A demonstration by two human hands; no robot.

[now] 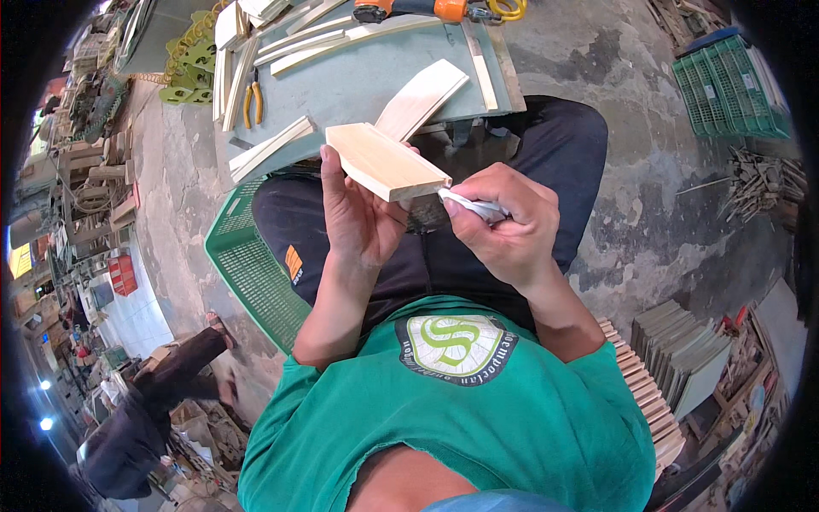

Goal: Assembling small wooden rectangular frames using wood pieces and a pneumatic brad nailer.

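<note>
My left hand (357, 209) holds a pale wooden board (375, 155) tilted above my lap, with the thumb on its left side and the other fingers underneath. A thin strip runs along the board's far right edge. My right hand (516, 218) is closed around a soft, crumpled white thing (478, 207), either a cloth or a small squeeze bag; I cannot tell which. Its tip meets the board's right corner. Just beyond, a second pale wooden board (424, 98) reaches over the near edge of the grey worktable (341, 92).
On the table lie an orange nail gun (414, 8), yellow-handled pliers (253, 104) and several wooden strips (273, 147). A green plastic crate (256, 273) stands beside my left leg. Stacked slats (640, 388) are at my right. Another person (145, 410) is at the lower left.
</note>
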